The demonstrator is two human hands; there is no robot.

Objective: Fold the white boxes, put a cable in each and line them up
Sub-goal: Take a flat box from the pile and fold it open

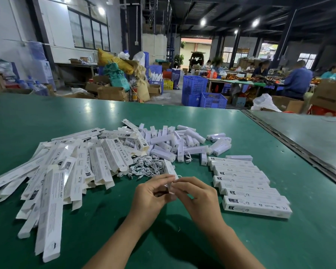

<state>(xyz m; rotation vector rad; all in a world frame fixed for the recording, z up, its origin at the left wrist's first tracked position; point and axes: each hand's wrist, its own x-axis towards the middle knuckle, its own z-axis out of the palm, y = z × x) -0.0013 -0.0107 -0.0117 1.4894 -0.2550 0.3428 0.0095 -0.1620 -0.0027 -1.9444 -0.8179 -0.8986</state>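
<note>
Green matting covering the work table [279, 239], shining under ceiling lamps. Pinching the near end of one white box [170, 168] with left hand [149, 195] and right hand [196, 195], fingers of both curling round it, far end reaching over the tangle of white cables [145, 166]. Lying heaped to the left, flat unfolded boxes [52, 183]; lining up side by side to the right, closed boxes [246, 183]. Standing beyond in a dim warehouse, blue crates [194, 86] and cardboard cartons [111, 93]; sitting at a far bench, workers [297, 78].

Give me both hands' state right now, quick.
Left hand: pinches the white box.
Right hand: pinches the same box's near end.
</note>
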